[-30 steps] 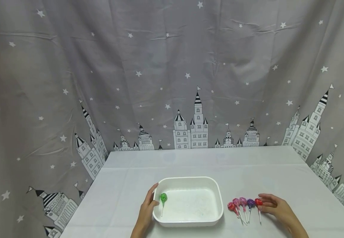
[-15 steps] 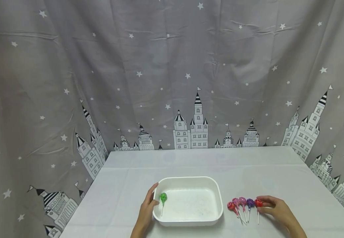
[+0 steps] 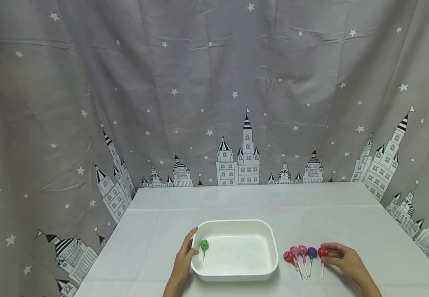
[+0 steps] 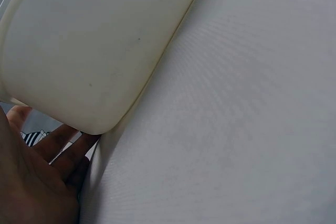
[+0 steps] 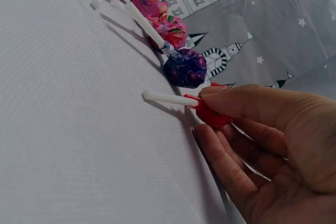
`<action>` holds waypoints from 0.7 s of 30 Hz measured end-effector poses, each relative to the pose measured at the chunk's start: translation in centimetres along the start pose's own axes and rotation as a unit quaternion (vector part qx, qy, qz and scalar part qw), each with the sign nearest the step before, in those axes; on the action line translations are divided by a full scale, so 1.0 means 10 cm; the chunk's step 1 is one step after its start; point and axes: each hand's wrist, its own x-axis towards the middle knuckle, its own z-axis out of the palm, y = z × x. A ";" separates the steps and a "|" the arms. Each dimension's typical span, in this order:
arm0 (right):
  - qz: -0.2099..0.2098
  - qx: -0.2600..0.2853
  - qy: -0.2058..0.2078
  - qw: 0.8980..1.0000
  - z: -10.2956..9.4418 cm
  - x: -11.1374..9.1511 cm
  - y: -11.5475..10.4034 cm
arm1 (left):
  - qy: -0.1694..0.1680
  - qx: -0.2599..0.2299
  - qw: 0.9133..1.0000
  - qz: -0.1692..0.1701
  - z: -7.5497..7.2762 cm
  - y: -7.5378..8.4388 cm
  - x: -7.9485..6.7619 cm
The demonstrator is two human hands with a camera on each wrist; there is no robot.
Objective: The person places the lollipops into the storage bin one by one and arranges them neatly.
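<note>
In the head view my left hand [image 3: 182,260] holds the left end of a white plastic tray [image 3: 236,277], thumb at the rim and fingers along the outer wall. The left wrist view shows those fingers [image 4: 65,153] against the tray's outside corner. A green lollipop [image 3: 204,245] lies inside the tray near its left end. To the right, my right hand [image 3: 346,262] pinches the head of a red lollipop [image 5: 212,115] between thumb and fingers, its white stick pointing away from the palm. Beside it is a purple lollipop [image 5: 186,68], its head close to the red one.
Two pink lollipops [image 3: 302,251] and an orange-red lollipop [image 3: 288,257] lie left of the purple one, their sticks converging. A white cloth [image 3: 162,231] covers the table. Behind it hangs a grey curtain [image 3: 214,82] printed with castles and stars.
The right hand stays at the red lollipop, which has shifted only slightly. The left hand and the tray keep their places.
</note>
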 end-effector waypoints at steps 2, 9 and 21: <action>0.003 0.004 0.004 1.000 0.00 0.00 -0.02 | 0.000 -0.004 1.000 0.001 0.00 0.01 0.00; 0.015 0.042 0.012 0.999 -0.01 -0.02 -0.02 | -0.011 -0.010 1.000 -0.006 -0.04 0.24 -0.09; -0.037 0.070 0.034 0.996 -0.07 -0.07 -0.31 | -0.010 -0.019 1.000 -0.005 -0.03 0.16 -0.05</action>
